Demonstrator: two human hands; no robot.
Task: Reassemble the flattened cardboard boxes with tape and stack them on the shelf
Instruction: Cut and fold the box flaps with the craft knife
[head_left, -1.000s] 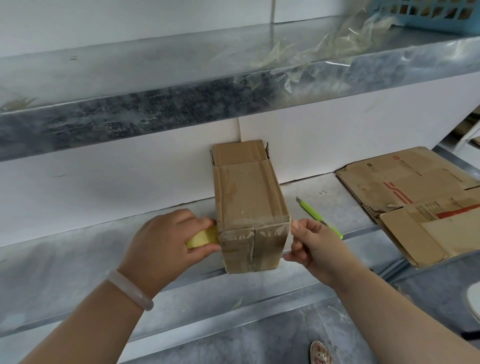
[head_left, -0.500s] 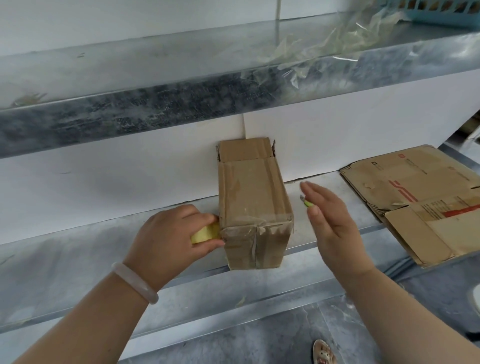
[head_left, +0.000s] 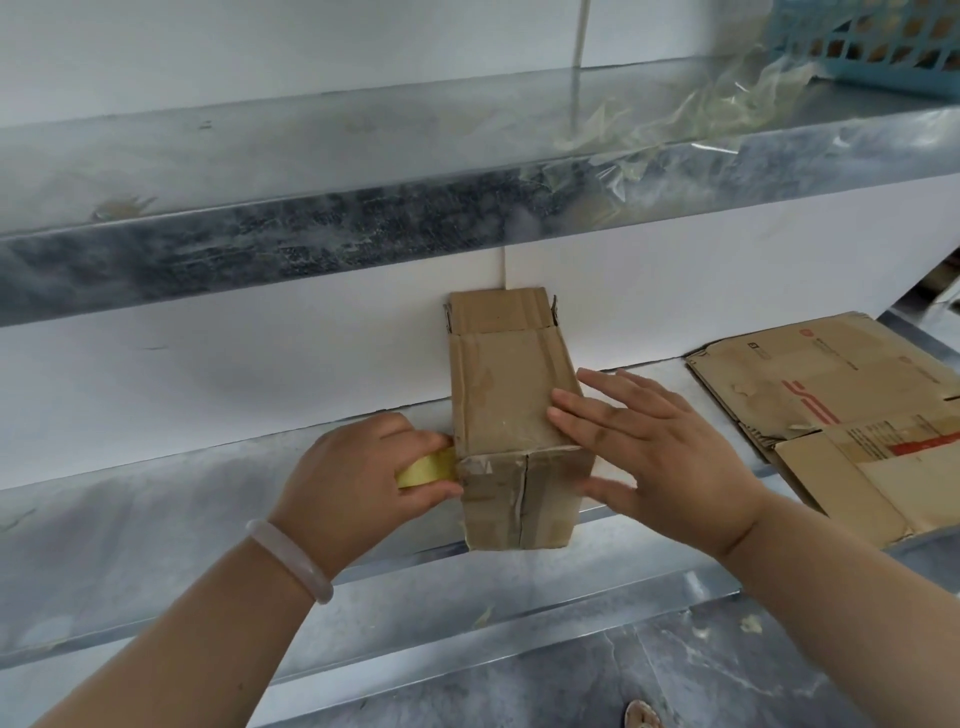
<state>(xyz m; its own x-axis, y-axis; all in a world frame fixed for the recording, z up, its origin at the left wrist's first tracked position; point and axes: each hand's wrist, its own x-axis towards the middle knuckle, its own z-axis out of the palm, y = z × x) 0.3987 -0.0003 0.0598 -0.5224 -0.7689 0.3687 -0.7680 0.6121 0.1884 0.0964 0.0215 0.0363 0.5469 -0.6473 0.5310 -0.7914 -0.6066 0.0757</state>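
The taped cardboard box (head_left: 511, 395) lies lengthwise on the lower metal shelf (head_left: 156, 519), its far end against the white wall. The left hand (head_left: 358, 478) grips a roll of yellow tape (head_left: 428, 467) pressed to the box's left side, while the right hand (head_left: 649, 457) lies wide and flat, fingers straight, on the box's top right edge. Flattened cardboard boxes (head_left: 852, 415) lie further right on the same shelf.

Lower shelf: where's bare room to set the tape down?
Widest: lower shelf, left of the left hand holding the tape. Also upper shelf, left half. Crowded: gap between box and flattened cardboard, filled by the right hand.
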